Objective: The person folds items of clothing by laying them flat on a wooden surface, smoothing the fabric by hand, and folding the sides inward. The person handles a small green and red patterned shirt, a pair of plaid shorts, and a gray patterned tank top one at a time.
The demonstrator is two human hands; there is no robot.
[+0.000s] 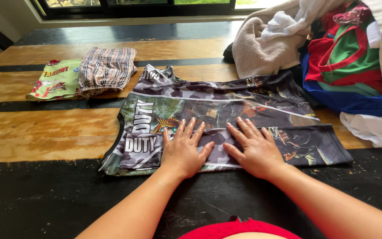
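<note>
A dark camouflage-print shirt (226, 104) with white lettering and colourful graphics lies spread flat across the striped wooden surface (45, 128). My left hand (183, 148) rests palm down on the shirt's near edge, fingers apart. Beside it, my right hand (255, 148) also presses flat on the fabric, fingers spread. Neither hand grips anything. The two hands lie close together near the middle of the shirt.
A folded plaid garment (106, 68) and a folded light green printed garment (57, 79) lie at the far left. At the far right sits a heap of laundry: a beige towel (261, 44), red-green-blue clothes (350, 66) and white cloth (376, 128). A window frame (133, 9) runs along the back.
</note>
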